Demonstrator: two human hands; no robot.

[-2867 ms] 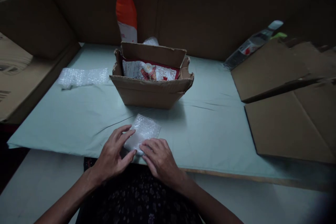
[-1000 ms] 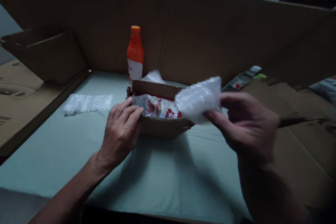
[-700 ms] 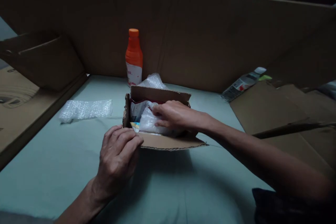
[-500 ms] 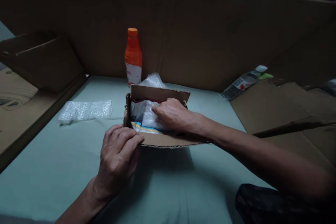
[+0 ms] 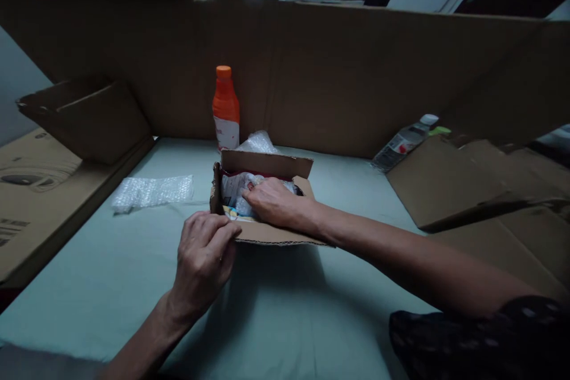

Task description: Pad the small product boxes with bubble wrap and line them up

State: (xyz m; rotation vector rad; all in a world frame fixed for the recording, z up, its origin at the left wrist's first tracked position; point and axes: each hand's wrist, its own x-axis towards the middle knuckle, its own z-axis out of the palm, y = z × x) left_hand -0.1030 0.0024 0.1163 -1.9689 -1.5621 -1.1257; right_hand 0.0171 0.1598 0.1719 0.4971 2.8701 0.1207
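A small open cardboard box (image 5: 285, 234) stands in the middle, its flaps spread. My left hand (image 5: 207, 249) is closed on its front left corner, with the fingers curled over the flap edge. Inside the box, my right hand (image 5: 278, 202) has its fingers curled in against bubble wrap (image 5: 244, 206); the fingertips are partly hidden. Printed packets in white, blue and yellow (image 5: 231, 214) show around the wrap. My right hand and wrist cover much of the box's contents.
Behind the box stand an orange bottle (image 5: 225, 107) and a piece of bubble wrap (image 5: 258, 142). Another bubble wrap strip (image 5: 154, 191) lies left. A clear bottle (image 5: 403, 143) leans by cardboard boxes (image 5: 449, 181) at right. A tall cardboard wall (image 5: 333, 77) closes off the back.
My right hand has shifted a little left and deeper into the box, over the bubble wrap. My left hand keeps its hold on the box corner. The view has tilted up slightly.
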